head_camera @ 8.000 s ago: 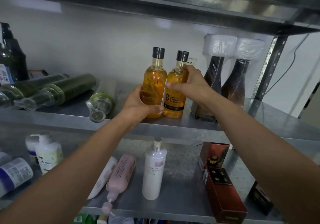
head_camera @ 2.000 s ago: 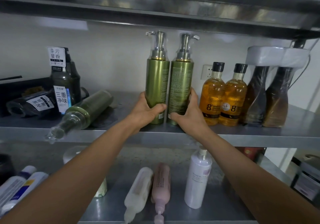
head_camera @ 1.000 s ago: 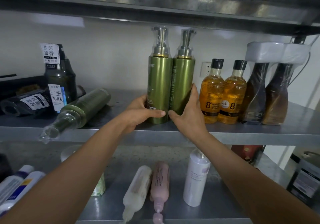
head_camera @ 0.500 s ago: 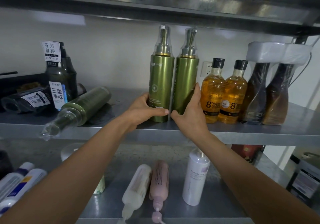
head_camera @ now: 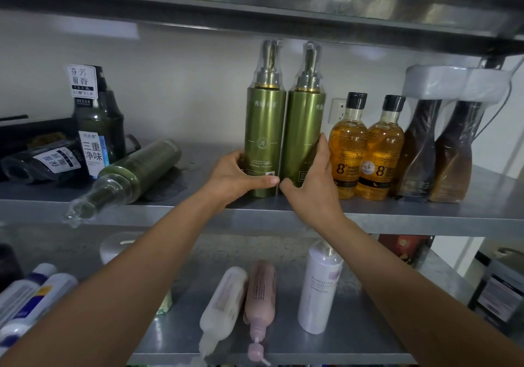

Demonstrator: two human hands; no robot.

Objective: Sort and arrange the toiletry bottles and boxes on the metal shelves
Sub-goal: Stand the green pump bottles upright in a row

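Note:
Two tall green pump bottles stand upright side by side on the middle metal shelf (head_camera: 425,219). My left hand (head_camera: 238,176) grips the base of the left green bottle (head_camera: 265,128). My right hand (head_camera: 312,185) grips the right green bottle (head_camera: 304,131), fingers up its right side. Right of them stand two amber shampoo bottles (head_camera: 365,151) and two brown bottles (head_camera: 436,151) with white wrapped tops. A third green bottle (head_camera: 136,174) lies on its side to the left, its clear cap over the shelf edge.
A dark upright bottle (head_camera: 96,122) with a white tag and a dark bottle lying flat (head_camera: 42,162) sit at the left. On the lower shelf a white bottle (head_camera: 320,287) stands, a cream bottle (head_camera: 224,307) and a pink bottle (head_camera: 261,304) lie, with tubes (head_camera: 31,298) at left.
Both hands have kept hold of the two green bottles, turning them so the labels face forward and pressing them together. Eight seconds ago the hands held the two amber bottles.

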